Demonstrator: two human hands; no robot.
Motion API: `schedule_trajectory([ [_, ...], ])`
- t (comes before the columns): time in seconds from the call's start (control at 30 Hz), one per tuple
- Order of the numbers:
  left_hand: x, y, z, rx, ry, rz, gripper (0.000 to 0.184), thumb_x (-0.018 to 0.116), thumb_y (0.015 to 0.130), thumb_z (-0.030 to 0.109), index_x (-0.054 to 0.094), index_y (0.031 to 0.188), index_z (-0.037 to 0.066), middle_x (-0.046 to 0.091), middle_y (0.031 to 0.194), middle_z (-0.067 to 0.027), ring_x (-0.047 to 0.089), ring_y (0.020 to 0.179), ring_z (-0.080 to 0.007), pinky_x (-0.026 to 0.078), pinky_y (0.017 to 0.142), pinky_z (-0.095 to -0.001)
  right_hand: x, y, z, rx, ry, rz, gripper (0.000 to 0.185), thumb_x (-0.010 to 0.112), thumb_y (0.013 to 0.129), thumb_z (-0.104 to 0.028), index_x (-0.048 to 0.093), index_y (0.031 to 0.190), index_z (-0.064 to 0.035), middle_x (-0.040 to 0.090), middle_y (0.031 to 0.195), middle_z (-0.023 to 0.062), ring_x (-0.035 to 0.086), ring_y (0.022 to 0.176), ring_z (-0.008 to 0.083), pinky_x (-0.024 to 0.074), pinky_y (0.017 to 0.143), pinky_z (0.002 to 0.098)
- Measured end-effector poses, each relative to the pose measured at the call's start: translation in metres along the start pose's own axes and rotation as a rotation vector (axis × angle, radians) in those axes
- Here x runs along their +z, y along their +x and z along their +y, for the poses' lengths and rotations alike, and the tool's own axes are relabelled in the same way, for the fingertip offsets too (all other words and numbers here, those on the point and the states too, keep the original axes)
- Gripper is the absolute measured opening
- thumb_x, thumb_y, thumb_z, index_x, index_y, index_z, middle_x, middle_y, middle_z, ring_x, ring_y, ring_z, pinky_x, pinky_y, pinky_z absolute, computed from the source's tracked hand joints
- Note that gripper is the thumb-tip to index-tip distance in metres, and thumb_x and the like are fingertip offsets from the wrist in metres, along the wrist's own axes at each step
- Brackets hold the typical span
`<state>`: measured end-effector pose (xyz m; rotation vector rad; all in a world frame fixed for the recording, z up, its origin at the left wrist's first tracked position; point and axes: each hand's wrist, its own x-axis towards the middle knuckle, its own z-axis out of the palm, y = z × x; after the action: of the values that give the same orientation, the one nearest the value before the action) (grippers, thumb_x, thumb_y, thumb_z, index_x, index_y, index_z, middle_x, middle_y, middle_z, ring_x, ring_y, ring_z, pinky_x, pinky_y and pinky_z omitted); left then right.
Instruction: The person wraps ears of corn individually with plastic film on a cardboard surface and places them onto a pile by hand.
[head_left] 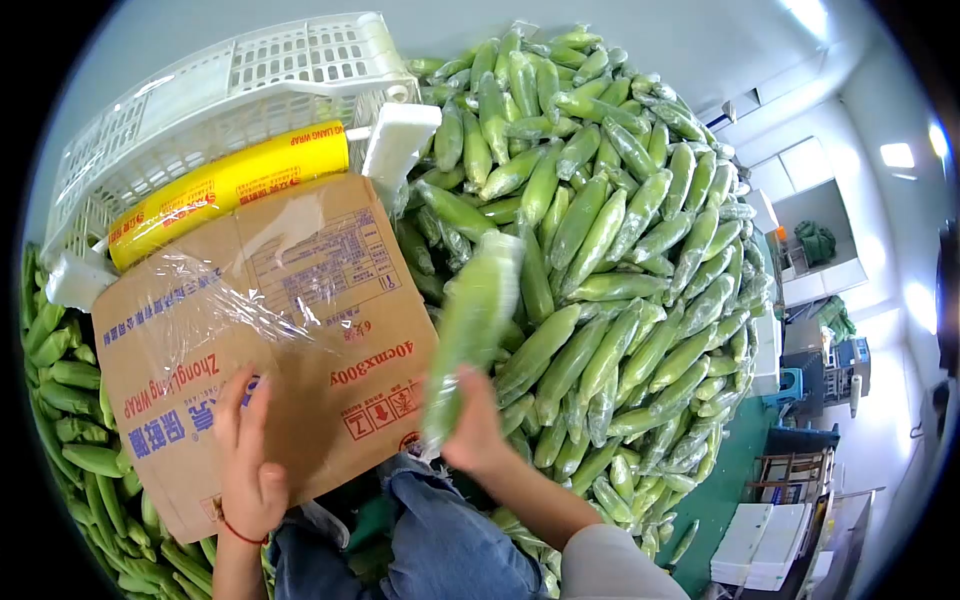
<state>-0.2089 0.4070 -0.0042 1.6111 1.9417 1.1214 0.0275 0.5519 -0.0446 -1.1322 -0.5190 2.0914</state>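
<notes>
My right hand [475, 425] grips an ear of corn [470, 325] in green husk, blurred by motion, held upright at the right edge of the cardboard box. Over that box [330, 350] hovers my left hand [248, 455], fingers apart and holding nothing, with a red string at the wrist. Clear plastic film [230, 310] stretches over the upper part of the box. It comes from a yellow wrap roll [230, 190] mounted on a rod between white foam blocks [398, 145] behind the box.
A large heap of film-wrapped corn [610, 270] rises on the right. More green corn [85, 400] lies at the left, seemingly unwrapped. White plastic crates [300, 60] stand behind the roll. Far right are a blue stool [788, 385] and stacked white panels [760, 545].
</notes>
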Motion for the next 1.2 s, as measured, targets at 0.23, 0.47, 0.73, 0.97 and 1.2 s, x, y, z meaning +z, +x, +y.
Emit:
schedule_trajectory([
  [0.23, -0.021, -0.078, -0.047, -0.276, 0.158, 0.072, 0.049, 0.044, 0.098, 0.029, 0.047, 0.136, -0.003, 0.037, 0.146, -0.0231, 0.037, 0.135, -0.0386, 0.028, 0.112, -0.0432, -0.171, 0.074, -0.176, -0.846, -0.206, 0.583, 0.040, 0.060, 0.094, -0.027, 0.046, 0.126, -0.0062, 0.053, 0.119, 0.0129, 0.053, 0.099, 0.0209, 0.0455, 0.082, 0.0365],
  [0.47, -0.039, -0.029, -0.096, -0.343, 0.436, 0.356, 0.063, 0.073, 0.080, 0.015, 0.049, 0.137, 0.007, 0.041, 0.145, -0.0218, 0.043, 0.130, -0.0384, 0.037, 0.107, -0.0437, 0.031, 0.047, -0.031, -1.044, -1.789, -0.380, 0.063, 0.073, 0.082, -0.024, 0.049, 0.139, -0.0111, 0.037, 0.149, 0.0170, 0.035, 0.137, 0.0370, 0.0316, 0.110, 0.0485],
  [0.73, -0.087, 0.005, -0.160, 0.009, 0.375, 0.321, 0.013, 0.066, 0.084, 0.015, 0.057, 0.091, 0.009, 0.065, 0.090, -0.0131, 0.064, 0.078, -0.0327, 0.052, 0.065, -0.0405, 0.082, 0.108, 0.002, -0.898, -1.475, -0.357, 0.011, 0.065, 0.089, -0.014, 0.065, 0.093, -0.0032, 0.066, 0.091, 0.0079, 0.061, 0.079, 0.0196, 0.0484, 0.072, 0.0334],
  [0.97, -0.076, -0.156, -0.106, 0.266, 0.317, 0.198, 0.017, 0.069, 0.080, 0.013, 0.056, 0.091, 0.008, 0.060, 0.084, -0.0086, 0.062, 0.076, -0.0287, 0.051, 0.064, -0.0386, 0.004, 0.023, -0.019, -0.352, -1.501, -0.572, 0.007, 0.057, 0.093, -0.005, 0.060, 0.090, 0.0010, 0.063, 0.076, 0.0067, 0.060, 0.070, 0.0122, 0.0470, 0.065, 0.0256],
  [1.2, 0.026, -0.353, -0.129, -0.938, 0.606, -0.004, 0.057, 0.075, 0.074, 0.023, 0.052, 0.123, 0.005, 0.054, 0.125, -0.0140, 0.052, 0.115, -0.0323, 0.045, 0.095, -0.0420, -0.002, 0.023, -0.004, -0.382, -1.511, -0.579, 0.009, 0.058, 0.093, -0.008, 0.058, 0.091, 0.0004, 0.062, 0.072, 0.0074, 0.060, 0.068, 0.0140, 0.0472, 0.065, 0.0264],
])
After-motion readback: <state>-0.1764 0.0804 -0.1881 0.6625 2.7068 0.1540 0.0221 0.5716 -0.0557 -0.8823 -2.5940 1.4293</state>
